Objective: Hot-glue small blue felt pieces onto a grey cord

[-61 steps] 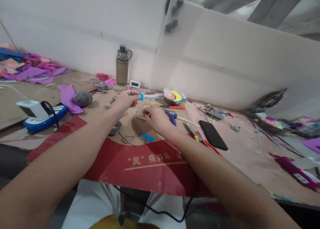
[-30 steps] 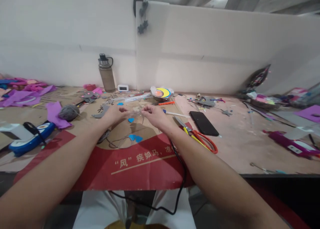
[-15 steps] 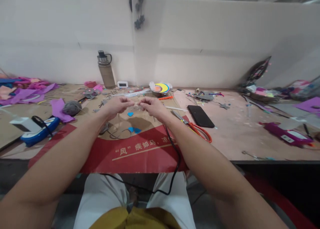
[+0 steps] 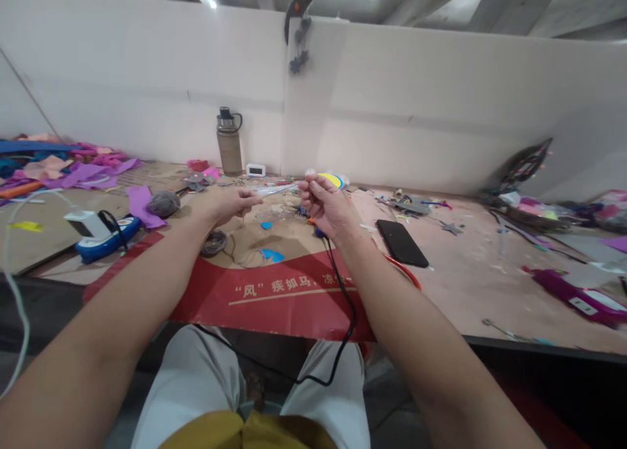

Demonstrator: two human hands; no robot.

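Note:
My left hand [image 4: 231,203] hovers over the brown cardboard with its fingertips pinched together. My right hand [image 4: 327,205] is raised a little higher, thumb and fingers pinched as well. What either hand holds is too small to make out. A clear stick [image 4: 275,189] shows between the two hands; I cannot tell if it touches them. Small blue felt pieces [image 4: 272,255] lie on the cardboard below the hands. A black cable [image 4: 349,305] runs from under my right wrist over the table's front edge.
A black phone [image 4: 401,242] lies right of my right arm, with an orange scissors handle [image 4: 410,276] beside it. At the back stands a bottle [image 4: 229,142] with a small white clock [image 4: 255,170]. To the left lie a grey yarn ball [image 4: 163,203], a blue device [image 4: 105,231] and purple felt scraps [image 4: 83,171]. A purple tool [image 4: 573,293] lies far right.
My left hand no longer holds the blue-tipped stick it held two seconds ago. Both hands met in a pinch, then my right hand rose and drew away to the right.

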